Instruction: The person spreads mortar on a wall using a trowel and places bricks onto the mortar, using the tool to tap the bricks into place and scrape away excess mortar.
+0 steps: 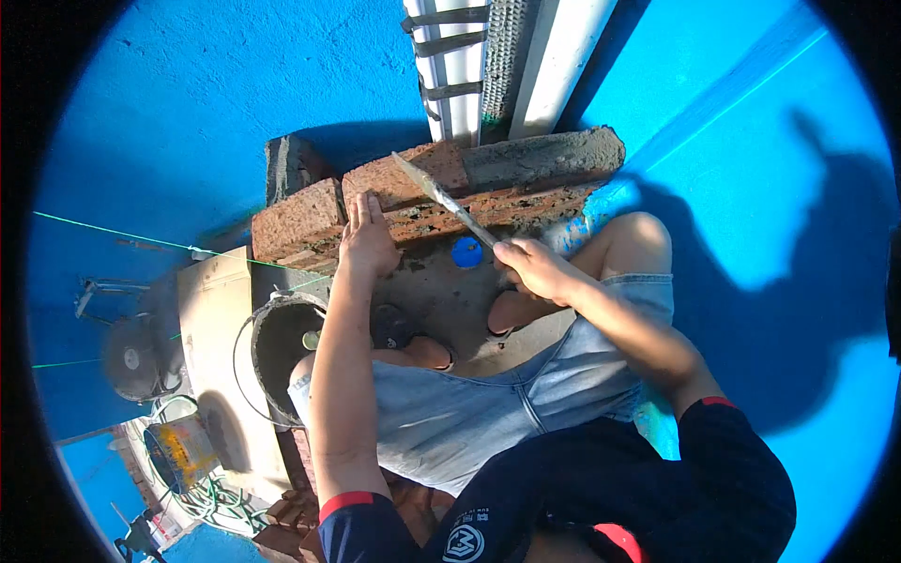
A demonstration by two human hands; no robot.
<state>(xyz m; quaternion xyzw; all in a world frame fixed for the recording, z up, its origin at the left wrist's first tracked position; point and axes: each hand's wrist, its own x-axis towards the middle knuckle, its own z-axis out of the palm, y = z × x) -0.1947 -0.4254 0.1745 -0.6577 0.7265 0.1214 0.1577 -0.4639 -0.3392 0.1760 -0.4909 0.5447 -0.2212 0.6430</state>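
My right hand (530, 267) grips the handle of a long, narrow mortar-smeared trowel (422, 178), its blade angled up over a red brick (404, 164) in the short brick course. My left hand (366, 235) lies with fingers stretched out against that brickwork, near the joint with another brick (296, 216) to the left. A grey mortar-coated piece (540, 153) continues the row to the right, with rough mortar along the courses below. A round blue object (466, 251) sits on the grey ground below the bricks.
A mortar bucket (272, 347) stands beside my left leg. Further left are a board (214, 291), a dark bucket (131, 357), a stained pail (174, 450), a coiled hose (216, 507) and green string lines. White pipes (540, 56) rise behind the bricks, between blue walls (770, 281).
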